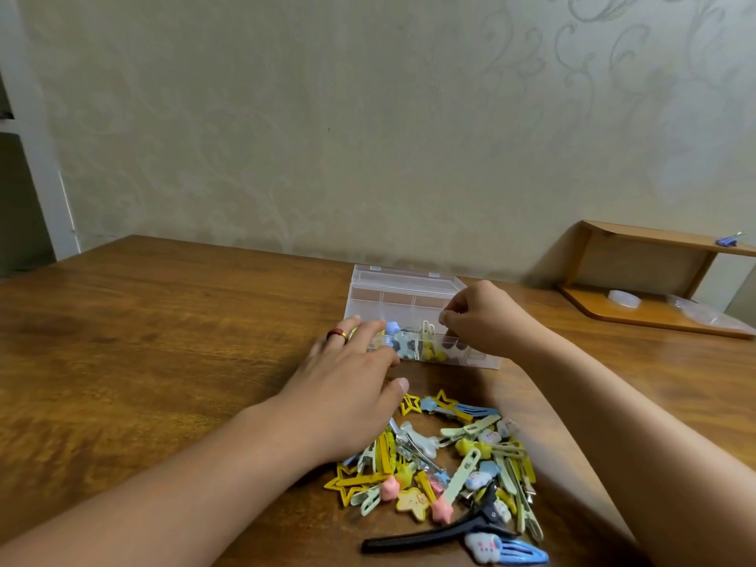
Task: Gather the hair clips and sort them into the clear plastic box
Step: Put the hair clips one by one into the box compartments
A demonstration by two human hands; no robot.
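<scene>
A clear plastic box (403, 286) stands on the wooden table (143, 341) with its lid raised at the back. A few clips lie in its front compartments, among them a blue-grey one (403, 345) and yellow ones (431, 349). My left hand (352, 378), rings on one finger, rests with straight fingers on the box's front left corner. My right hand (484, 317) hovers over the box's right side with fingertips drawn together; what they pinch, if anything, is hidden. A pile of hair clips (446, 464) lies near me, with a long black clip (433, 534) at its front.
A wooden shelf unit (654, 243) stands at the right against the wall, with a tape roll (624, 298) and a plastic bag (705, 315) on its base and a blue clip (728, 240) on top. The patterned wall rises just behind the box.
</scene>
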